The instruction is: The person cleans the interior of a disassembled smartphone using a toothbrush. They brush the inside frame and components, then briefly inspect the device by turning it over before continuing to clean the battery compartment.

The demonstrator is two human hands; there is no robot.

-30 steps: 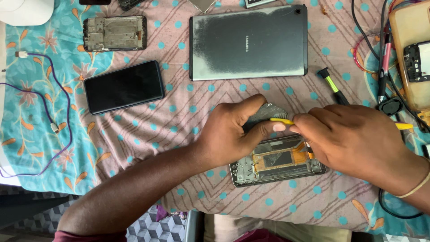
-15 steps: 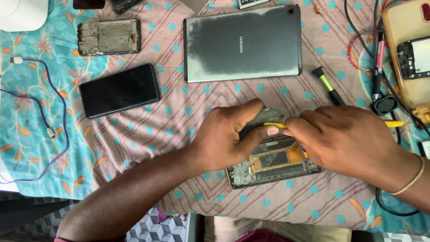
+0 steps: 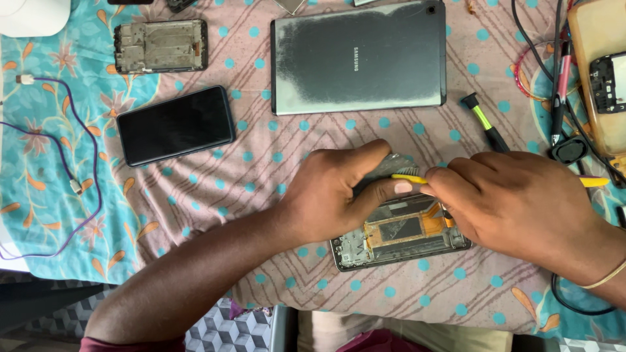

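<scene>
My left hand (image 3: 332,195) stays pinched on a grey part (image 3: 391,166) at the top edge of the opened phone (image 3: 398,234), low on the desk (image 3: 274,163). My right hand (image 3: 521,202) keeps its clamp on the yellow tool (image 3: 407,177). Little has shifted; the prying looks unfinished.

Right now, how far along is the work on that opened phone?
Done: the opened phone lies with its back off, orange flex showing. In hand: the left hand lifts a grey part while the right hand works a yellow pry tool beneath. Left: that part isn't yet free.
</scene>
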